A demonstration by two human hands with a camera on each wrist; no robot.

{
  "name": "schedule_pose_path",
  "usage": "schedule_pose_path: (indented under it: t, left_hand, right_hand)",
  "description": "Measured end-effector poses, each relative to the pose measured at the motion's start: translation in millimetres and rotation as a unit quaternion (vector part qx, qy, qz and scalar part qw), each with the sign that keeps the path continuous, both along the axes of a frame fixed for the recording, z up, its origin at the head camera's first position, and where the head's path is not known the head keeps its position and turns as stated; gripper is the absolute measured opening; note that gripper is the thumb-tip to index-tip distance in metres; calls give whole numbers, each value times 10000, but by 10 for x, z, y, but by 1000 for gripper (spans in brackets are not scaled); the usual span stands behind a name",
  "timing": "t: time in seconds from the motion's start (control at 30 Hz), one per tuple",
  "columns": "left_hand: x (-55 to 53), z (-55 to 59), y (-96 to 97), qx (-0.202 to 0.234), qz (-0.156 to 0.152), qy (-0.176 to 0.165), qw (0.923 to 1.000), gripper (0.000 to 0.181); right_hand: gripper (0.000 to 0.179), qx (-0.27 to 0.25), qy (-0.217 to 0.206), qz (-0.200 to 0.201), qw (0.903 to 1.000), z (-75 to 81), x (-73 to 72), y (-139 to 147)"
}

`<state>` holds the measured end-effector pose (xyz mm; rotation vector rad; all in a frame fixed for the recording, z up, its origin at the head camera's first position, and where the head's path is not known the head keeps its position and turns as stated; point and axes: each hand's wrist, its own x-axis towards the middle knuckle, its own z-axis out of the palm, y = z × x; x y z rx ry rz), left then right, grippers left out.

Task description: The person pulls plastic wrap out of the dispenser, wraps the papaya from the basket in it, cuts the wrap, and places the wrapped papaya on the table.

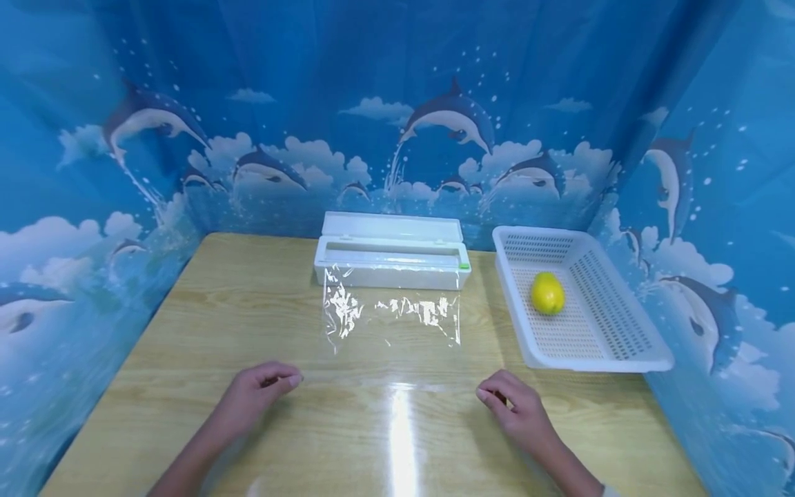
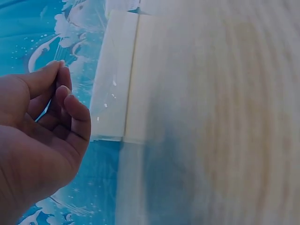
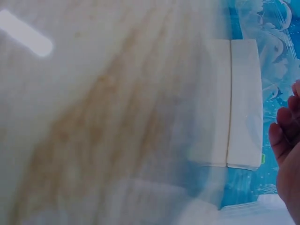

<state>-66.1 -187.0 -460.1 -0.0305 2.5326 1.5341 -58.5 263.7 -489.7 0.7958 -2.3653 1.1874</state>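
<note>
A white plastic wrap dispenser stands at the table's back edge with its lid raised. Clear plastic wrap stretches out of it toward me, glinting and wrinkled close to the box. My left hand pinches the sheet's near left corner between thumb and forefinger. At the near right corner, my right hand pinches the wrap the same way. In the left wrist view, faint film lines run from the fingertips past the dispenser. The right wrist view cuts off most of that hand, beside the dispenser.
To the right, a white perforated basket holds a yellow lemon-like fruit. A glossy wooden table lies under everything, with a bright light reflection near its front. Blue dolphin-print curtains enclose the back and sides.
</note>
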Motion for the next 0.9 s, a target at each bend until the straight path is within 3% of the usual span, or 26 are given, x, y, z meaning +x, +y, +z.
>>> schedule_pose_path:
  t: [0.3,0.57,0.8,0.9]
  left_hand:
    - [-3,-222,-11,-298,-301,32,9991,13]
    - [-17,-334,-31,-550,-671,-96,9962,12]
    - [-19,-364,-63,-744,-1043,307,9913,13]
    - [-17,-367,-62,-755,-1156,278,9900,12]
  right_hand:
    - [17,355,-530,-290,9975,-111,23,-34]
    - [16,983,-1195,-395,9872,-144,9,-35]
    - [13,680,-1952,-418,9775,-165,3,-34]
    - [14,642,-2047,-463,9756,-176,4,-31]
